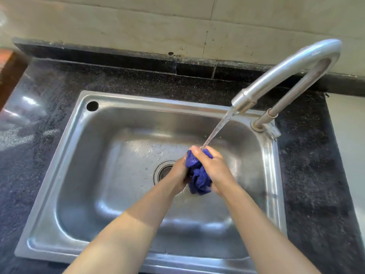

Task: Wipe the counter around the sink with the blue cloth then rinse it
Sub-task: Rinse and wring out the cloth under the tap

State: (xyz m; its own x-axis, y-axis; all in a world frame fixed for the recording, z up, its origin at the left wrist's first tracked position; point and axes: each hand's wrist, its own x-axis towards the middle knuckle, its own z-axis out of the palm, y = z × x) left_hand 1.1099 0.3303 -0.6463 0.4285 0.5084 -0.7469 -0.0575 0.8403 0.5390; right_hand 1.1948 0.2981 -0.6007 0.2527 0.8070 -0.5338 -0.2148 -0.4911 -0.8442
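The blue cloth (198, 177) is bunched up between both hands over the steel sink (79, 147), just right of the drain (165, 172). My left hand (178, 175) grips its left side and my right hand (212, 167) grips it from the right and top. Water (219, 127) runs from the tap (276, 76) and lands on the top of the cloth by my right thumb. Much of the cloth is hidden inside the hands. The dark speckled counter (122, 81) surrounds the sink.
The tap's curved spout arches over the sink's far right corner, its base (264, 125) on the rim. A raised dark backsplash (118, 56) and tiled wall stand behind. A reddish-brown edge (7, 72) shows at the far left.
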